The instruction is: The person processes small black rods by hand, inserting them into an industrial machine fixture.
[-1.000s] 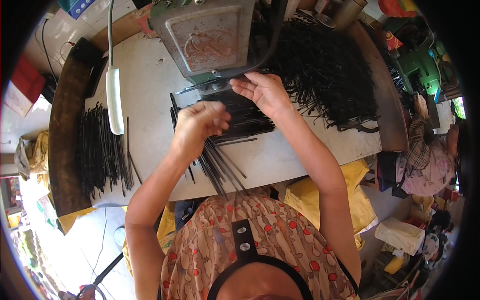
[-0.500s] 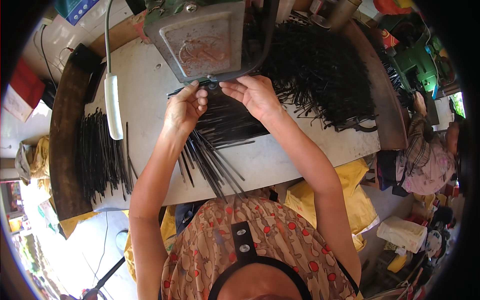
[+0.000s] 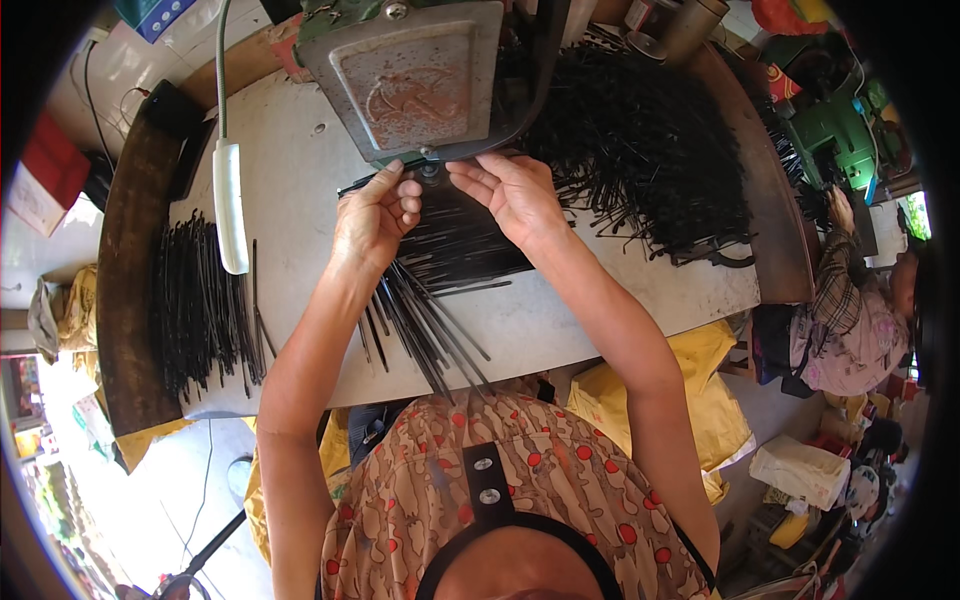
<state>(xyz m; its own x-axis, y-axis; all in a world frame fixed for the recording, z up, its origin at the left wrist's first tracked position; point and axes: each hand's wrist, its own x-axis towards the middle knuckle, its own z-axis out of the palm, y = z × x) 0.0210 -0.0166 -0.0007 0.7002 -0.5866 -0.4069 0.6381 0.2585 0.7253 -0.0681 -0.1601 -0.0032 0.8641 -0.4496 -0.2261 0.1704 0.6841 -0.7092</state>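
Note:
Both my hands are raised to the lower edge of a green machine with a grey metal cover (image 3: 420,90). My left hand (image 3: 378,212) is curled, thumb and forefinger pinched at the machine's underside. My right hand (image 3: 515,200) sits opposite, its fingertips bent together under the same edge. Whatever the fingertips hold is hidden by the machine. Between and below the hands lies a layer of thin black strips (image 3: 455,240). Another bunch of black strips (image 3: 415,330) fans out below my left wrist, toward the near edge of the worktable.
A pale worktable (image 3: 640,290) holds a big heap of black strips (image 3: 640,150) at right and a row of black strips (image 3: 205,310) at left. A white lamp (image 3: 230,210) hangs left. Yellow sacks (image 3: 660,390) lie below. At far right, a person (image 3: 850,330) works at a green machine (image 3: 830,135).
Little differs. The whole view has shifted slightly; both hands keep their place at the machine's lower edge, and the strips lie as before.

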